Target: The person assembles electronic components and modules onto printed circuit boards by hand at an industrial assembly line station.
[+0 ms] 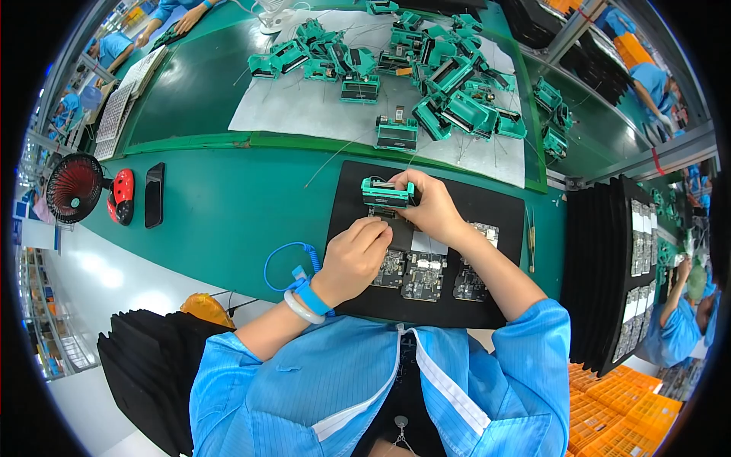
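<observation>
My right hand (432, 207) grips a green plastic housing (387, 193) with a dark slot by its right side. Just below it my left hand (352, 259) is closed, fingertips pinched at the housing's lower edge by a small dark part; what they hold is mostly hidden. A blue wrist strap with a coiled cord and a pale bangle circle the left wrist. Both hands are over a black mat (352, 179). Several circuit boards (423, 276) lie on this mat under and beside my forearms, partly covered by the right one.
Many green housings (468, 114) with thin wires cover a white sheet (263, 114) behind the mat. Tweezers (531, 240) lie at the right. Black trays (601, 274) stand beyond them. On the left are a phone (154, 195), a red-and-black ladybird-shaped object (120, 196) and a small fan (75, 187).
</observation>
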Available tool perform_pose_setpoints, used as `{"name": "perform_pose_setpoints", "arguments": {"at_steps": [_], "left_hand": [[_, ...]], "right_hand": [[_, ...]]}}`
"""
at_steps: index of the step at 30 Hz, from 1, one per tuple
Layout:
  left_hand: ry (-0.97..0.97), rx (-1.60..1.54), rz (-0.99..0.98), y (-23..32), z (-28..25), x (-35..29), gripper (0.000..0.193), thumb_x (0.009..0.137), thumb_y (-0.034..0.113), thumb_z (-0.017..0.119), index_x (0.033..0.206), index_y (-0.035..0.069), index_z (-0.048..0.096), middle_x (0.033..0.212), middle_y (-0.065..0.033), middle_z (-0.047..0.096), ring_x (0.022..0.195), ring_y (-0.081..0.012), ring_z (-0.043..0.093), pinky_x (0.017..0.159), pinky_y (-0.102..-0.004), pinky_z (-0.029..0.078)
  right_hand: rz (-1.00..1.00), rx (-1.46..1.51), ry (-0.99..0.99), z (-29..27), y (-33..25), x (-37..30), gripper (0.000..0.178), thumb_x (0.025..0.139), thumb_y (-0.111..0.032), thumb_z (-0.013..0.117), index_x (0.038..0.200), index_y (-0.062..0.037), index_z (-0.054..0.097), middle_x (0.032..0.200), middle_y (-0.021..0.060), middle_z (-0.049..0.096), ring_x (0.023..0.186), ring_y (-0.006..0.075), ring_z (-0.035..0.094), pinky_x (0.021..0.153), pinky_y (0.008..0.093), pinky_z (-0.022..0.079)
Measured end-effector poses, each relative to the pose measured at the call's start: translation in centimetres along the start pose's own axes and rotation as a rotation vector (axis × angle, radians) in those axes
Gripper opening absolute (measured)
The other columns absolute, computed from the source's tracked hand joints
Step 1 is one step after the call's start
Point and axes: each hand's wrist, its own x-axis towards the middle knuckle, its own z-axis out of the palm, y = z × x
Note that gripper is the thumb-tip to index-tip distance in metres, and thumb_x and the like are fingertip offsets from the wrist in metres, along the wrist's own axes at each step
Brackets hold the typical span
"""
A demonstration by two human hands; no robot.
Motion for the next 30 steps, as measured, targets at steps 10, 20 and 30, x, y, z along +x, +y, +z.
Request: {"name": "perform_pose_setpoints", "arguments": {"at_steps": [10,20,30], "left_hand": [[0.014,0.050,0.028,-0.1,0.6,-0.3,0.028,0.067,-0.003,0.071,0.095,-0.006,0.067,0.101,-0.0166,0.066,0.096,-0.0324,0.065,0.082,-0.0371,0.056],[-0.007,0.055,0.036,-0.2,0.6,-0.6,0.032,0.065,-0.002,0.071,0.096,-0.007,0.066,0.102,-0.0170,0.065,0.097,-0.0322,0.065,0.082,-0.0369,0.056],[0.032,0.079,0.060,0.2,0.6,-0.2,0.028,0.066,-0.003,0.071,0.094,-0.006,0.066,0.101,-0.0169,0.066,0.096,-0.0323,0.065,0.080,-0.0371,0.057]], "right_hand": [[0.027,0.166,-0.016,0.3,0.7,-0.1,0.031,0.073,0.014,0.071,0.090,-0.0035,0.053,0.114,0.0103,0.064,0.105,0.0149,0.060,0.090,0.0298,0.050],[0.044,0.154,-0.014,0.3,0.5,0.0,0.031,0.073,0.013,0.072,0.090,-0.0037,0.053,0.115,0.0099,0.065,0.104,0.0144,0.060,0.087,0.0286,0.052],[-0.088,0.031,0.026,0.1,0.3,0.0,0.031,0.071,0.006,0.077,0.089,-0.0039,0.054,0.110,0.0114,0.068,0.100,0.0212,0.064,0.087,0.0329,0.051]]}}
